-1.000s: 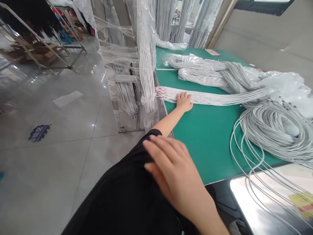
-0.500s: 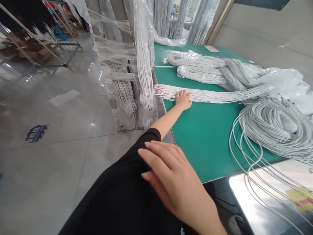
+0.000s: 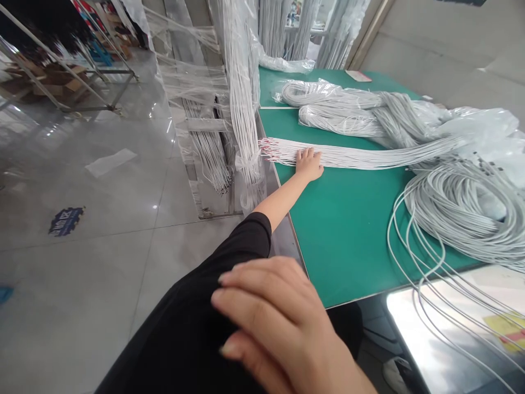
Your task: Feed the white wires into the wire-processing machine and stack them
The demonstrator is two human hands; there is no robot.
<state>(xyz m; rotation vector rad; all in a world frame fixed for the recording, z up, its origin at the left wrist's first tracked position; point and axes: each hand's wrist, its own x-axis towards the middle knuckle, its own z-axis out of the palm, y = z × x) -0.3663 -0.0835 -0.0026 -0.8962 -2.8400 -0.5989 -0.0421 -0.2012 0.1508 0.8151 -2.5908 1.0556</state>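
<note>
My left hand (image 3: 309, 164) rests palm down on a flat bundle of white cables (image 3: 361, 157), fingers spread over the strands. The bundle lies across the green tabletop (image 3: 348, 230), its red-tipped ends at the left edge of the table. Close to the camera is my right hand (image 3: 279, 323), loosely curved, with the thumb apart from the fingers and nothing seen in it. It hangs in front of my black sleeve, away from the cables.
A large grey cable coil (image 3: 463, 213) lies on the right, loose strands trailing over a metal surface (image 3: 414, 328). Plastic-wrapped cable bundles (image 3: 340, 117) lie behind. A rack (image 3: 205, 126) with hanging cables stands against the table's left side.
My right hand has moved down and slightly left. The left hand stays on the white cables, and the view has shifted slightly.
</note>
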